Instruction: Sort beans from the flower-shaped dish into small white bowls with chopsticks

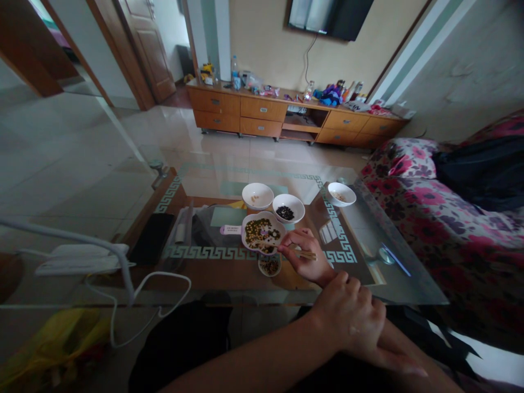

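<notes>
1. We see the right hand just below center, its fingers pressed together and pinching chopsticks. The tips point left and reach the lower edge of the dish's contents.
2. The white dish sits at center, just above the right hand, holding mixed seeds, mostly green-brown. We can't tell exactly what the chopsticks have picked up.
3. We see the left hand at lower right, curled over the right forearm and touching it, not holding any tool.
4. A small bowl of mixed seeds sits just below the dish, beside the right hand. A bowl of black beans touches or nearly touches the dish at upper right.
5. A white bowl with a few bits sits just above the dish. Another stands farther right, near the far table corner.
6. All of these are on a glass table with a patterned mat beneath. A pink label lies left of the dish, and a dark phone-like slab lies farther left.
7. A floral sofa fills the right side. A wooden cabinet stands at the top, under a TV. A white cable runs along the lower left.
</notes>
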A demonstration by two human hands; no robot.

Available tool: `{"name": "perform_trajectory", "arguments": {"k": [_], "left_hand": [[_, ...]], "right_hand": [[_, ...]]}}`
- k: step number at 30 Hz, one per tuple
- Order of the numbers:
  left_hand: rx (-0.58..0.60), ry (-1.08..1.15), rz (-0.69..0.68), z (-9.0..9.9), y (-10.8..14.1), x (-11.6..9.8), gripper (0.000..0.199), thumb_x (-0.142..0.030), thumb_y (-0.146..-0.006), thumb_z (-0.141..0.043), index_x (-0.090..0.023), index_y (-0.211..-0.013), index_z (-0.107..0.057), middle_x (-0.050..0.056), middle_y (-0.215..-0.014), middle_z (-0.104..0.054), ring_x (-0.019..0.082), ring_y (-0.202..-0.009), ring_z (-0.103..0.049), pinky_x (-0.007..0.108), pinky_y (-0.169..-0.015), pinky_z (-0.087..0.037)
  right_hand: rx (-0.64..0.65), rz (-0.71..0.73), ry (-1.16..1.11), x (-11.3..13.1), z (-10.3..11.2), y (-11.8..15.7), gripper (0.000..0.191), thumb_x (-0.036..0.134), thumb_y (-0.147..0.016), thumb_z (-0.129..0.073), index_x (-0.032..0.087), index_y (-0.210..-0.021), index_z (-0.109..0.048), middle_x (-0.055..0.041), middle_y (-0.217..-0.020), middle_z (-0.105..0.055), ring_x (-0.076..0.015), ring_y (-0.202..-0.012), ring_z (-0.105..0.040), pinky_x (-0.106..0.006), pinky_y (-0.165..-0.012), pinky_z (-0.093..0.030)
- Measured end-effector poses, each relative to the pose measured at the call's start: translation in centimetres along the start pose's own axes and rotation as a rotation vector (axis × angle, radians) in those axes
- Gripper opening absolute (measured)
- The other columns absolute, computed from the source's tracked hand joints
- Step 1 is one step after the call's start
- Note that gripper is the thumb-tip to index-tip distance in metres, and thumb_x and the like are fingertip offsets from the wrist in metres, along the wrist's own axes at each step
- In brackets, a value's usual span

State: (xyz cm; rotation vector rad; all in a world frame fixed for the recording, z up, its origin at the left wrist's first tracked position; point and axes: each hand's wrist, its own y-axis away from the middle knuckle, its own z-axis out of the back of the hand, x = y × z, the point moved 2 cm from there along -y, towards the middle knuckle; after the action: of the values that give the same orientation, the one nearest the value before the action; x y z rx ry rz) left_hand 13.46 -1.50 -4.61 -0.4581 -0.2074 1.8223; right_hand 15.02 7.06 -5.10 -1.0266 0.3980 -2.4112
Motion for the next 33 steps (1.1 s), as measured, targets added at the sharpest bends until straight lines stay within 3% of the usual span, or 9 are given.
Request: {"name": "perform_trajectory", "arguments": {"k": [5,8,12,20,30,33], "left_hand": [[-0.050,0.020,-0.015,-0.23,-0.03,-0.51,0.097,-0.110,-0.087,-0.040,-0.017,-0.084,-0.068,0.007,-0.076,-0.063,0.025,-0.074,-0.063,0.042,-0.078,-0.045],[-0.069,0.005,-0.024,-0.28,0.01,-0.65,0.099,-0.112,-0.085,-0.039,-0.018,-0.083,-0.068,0.006,-0.076,-0.063,0.024,-0.074,-0.062,0.041,-0.078,-0.046],[-0.041,0.008,-0.013,-0.32,0.06,-0.48,0.097,-0.111,-0.088,-0.033,-0.019,-0.084,-0.066,0.005,-0.075,-0.062,0.024,-0.074,-0.062,0.042,-0.077,-0.047],[-0.122,-0.051,-0.024,-0.94,0.46,-0.41,0.090,-0.109,-0.085,-0.047,-0.021,-0.086,-0.063,0.004,-0.077,-0.060,0.025,-0.074,-0.059,0.044,-0.080,-0.045],[-0.103,-0.028,-0.025,-0.56,0.37,-0.24,0.090,-0.105,-0.092,-0.043,-0.019,-0.086,-0.066,0.006,-0.076,-0.062,0.025,-0.073,-0.060,0.043,-0.078,-0.044],[-0.099,-0.002,-0.018,-0.61,0.21,-0.37,0.096,-0.108,-0.091,-0.035,-0.018,-0.084,-0.067,0.006,-0.075,-0.062,0.024,-0.072,-0.060,0.042,-0.076,-0.044]], "right_hand": [[-0.055,-0.036,-0.002,-0.06,0.66,0.32,0.021,0.029,-0.104,-0.070,0.025,-0.085,-0.064,0.0019,-0.079,-0.076,-0.0215,-0.076,-0.071,-0.043,-0.091,-0.041],[-0.024,-0.025,0.008,0.08,0.74,0.35,0.021,0.029,-0.104,-0.069,0.026,-0.085,-0.063,0.0010,-0.080,-0.077,-0.0224,-0.078,-0.072,-0.043,-0.090,-0.042],[0.041,-0.020,-0.005,0.16,0.46,0.21,0.020,0.031,-0.104,-0.071,0.026,-0.086,-0.064,-0.0001,-0.083,-0.079,-0.0231,-0.081,-0.073,-0.043,-0.089,-0.044],[0.070,-0.038,-0.018,-0.28,0.04,0.22,0.021,0.031,-0.104,-0.071,0.025,-0.085,-0.066,-0.0009,-0.082,-0.078,-0.0226,-0.081,-0.072,-0.041,-0.089,-0.044],[0.091,-0.063,-0.003,-0.12,0.06,0.17,0.025,0.035,-0.105,-0.071,0.026,-0.083,-0.066,-0.0009,-0.080,-0.078,-0.0238,-0.080,-0.074,-0.045,-0.090,-0.047],[0.019,-0.054,-0.001,0.03,0.66,0.11,0.026,0.039,-0.107,-0.070,0.027,-0.084,-0.067,-0.0021,-0.084,-0.080,-0.0256,-0.084,-0.074,-0.046,-0.091,-0.048]]}}
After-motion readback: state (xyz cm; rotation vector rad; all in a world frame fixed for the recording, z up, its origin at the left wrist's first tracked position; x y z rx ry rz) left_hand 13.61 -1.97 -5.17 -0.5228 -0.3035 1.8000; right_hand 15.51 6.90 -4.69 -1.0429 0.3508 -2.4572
